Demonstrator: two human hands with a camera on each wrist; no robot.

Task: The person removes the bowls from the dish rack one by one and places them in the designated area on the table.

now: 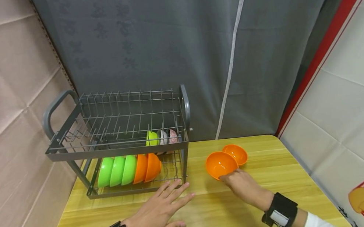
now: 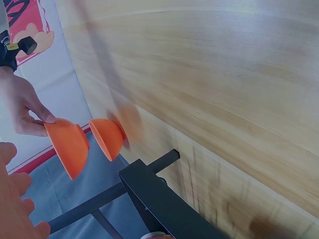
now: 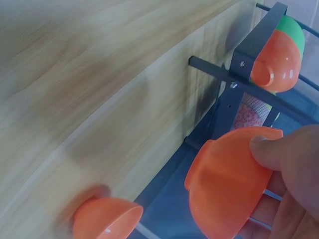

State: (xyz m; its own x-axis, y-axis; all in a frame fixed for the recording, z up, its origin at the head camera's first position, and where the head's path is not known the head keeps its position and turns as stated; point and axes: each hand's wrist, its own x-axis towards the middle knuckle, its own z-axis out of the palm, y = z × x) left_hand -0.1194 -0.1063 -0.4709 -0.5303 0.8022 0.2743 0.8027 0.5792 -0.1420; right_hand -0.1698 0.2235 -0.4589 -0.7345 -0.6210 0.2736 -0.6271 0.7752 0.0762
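My right hand (image 1: 244,188) pinches the rim of an orange bowl (image 1: 220,164), thumb outside and fingers inside. In the right wrist view this bowl (image 3: 227,179) is held up off the table. A second orange bowl (image 1: 237,153) sits upright on the table just behind it, partly covered in the head view. My left hand (image 1: 160,212) is spread with straight fingers and holds nothing, in front of the dish rack's (image 1: 119,151) lower right corner. On the rack's lower tier, green bowls (image 1: 117,171) and orange bowls (image 1: 147,168) stand on edge in a row.
Behind them on the lower tier stand a small lime-green bowl (image 1: 151,138) and patterned bowls (image 1: 172,136). The upper wire tier (image 1: 125,115) has raised handles at both ends. A grey curtain (image 1: 160,38) hangs behind the wooden table (image 1: 209,214).
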